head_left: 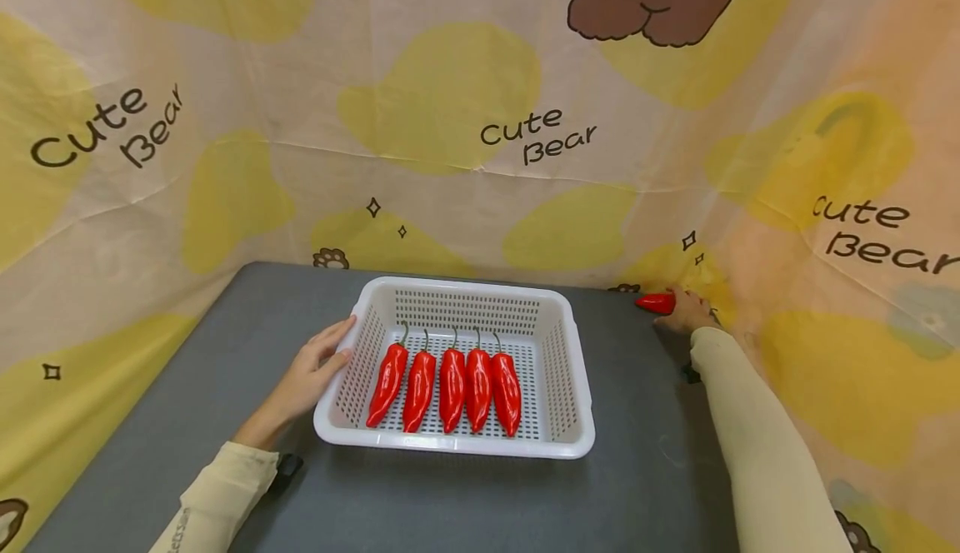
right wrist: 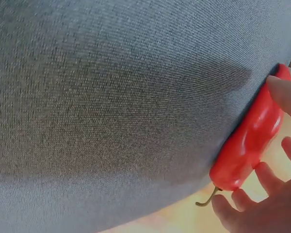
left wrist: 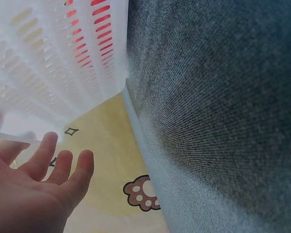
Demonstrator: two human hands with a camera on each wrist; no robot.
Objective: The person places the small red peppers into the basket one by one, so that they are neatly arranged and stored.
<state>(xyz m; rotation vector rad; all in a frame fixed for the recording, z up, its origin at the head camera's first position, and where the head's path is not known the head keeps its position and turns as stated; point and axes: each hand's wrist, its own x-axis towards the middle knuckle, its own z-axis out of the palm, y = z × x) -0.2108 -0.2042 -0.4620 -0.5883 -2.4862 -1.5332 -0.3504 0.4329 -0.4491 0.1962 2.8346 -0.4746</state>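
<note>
A white plastic basket sits on the grey table, with several red peppers lying side by side in it, green stems toward the far wall. My left hand rests against the basket's left rim; the left wrist view shows its fingers loosely extended beside the slotted wall. Far to the right, my right hand holds a single red pepper near the table's back edge. In the right wrist view, the thumb lies on one side of that pepper and the fingertips meet its other side.
A printed cloth with bear drawings hangs behind the table and along both sides. Bare grey tabletop lies between the basket and my right arm. Dark straps circle my wrists.
</note>
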